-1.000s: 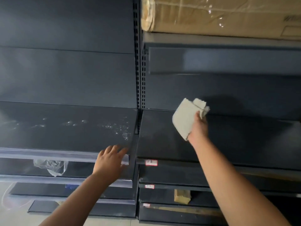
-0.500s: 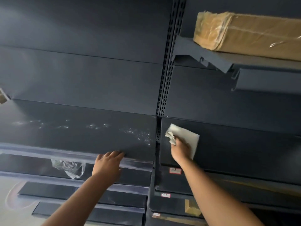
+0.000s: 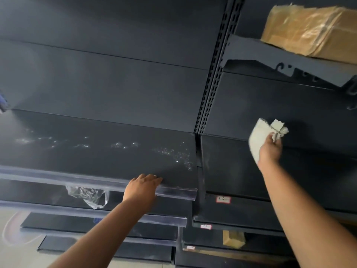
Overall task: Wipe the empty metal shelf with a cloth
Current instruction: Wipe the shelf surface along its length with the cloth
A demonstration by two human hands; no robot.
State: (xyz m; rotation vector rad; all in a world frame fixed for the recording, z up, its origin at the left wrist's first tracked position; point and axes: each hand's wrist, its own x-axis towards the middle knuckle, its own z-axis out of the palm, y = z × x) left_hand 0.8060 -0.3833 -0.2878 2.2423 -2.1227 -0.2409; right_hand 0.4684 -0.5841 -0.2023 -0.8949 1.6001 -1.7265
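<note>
My right hand [image 3: 269, 151] grips the white cloth [image 3: 258, 138] bunched between thumb and fingers, at about 2 o'clock in my view over the right bay of the metal shelf [image 3: 241, 167]; I cannot tell whether the cloth is touching the deck. My left hand [image 3: 142, 187] lies flat and loosely spread on the clear front strip [image 3: 58, 176] of the left bay at 7 o'clock, holding nothing. The main risk, as I judge it, is the loose corner of cloth snagging in the slotted upright [image 3: 212, 80] between the bays if I sweep toward 9 o'clock, or my knuckles catching the bracket [image 3: 286, 68] of the upper shelf, which carries a wrapped carton [image 3: 309, 31], if I lift toward 12. The speckled residue [image 3: 173, 153] on the left bay lies past that seam. Leaning on the strip could flex it. Open room runs toward 3 o'clock along the bare deck; the front lip toward 6 is where the cloth could slide off.
</note>
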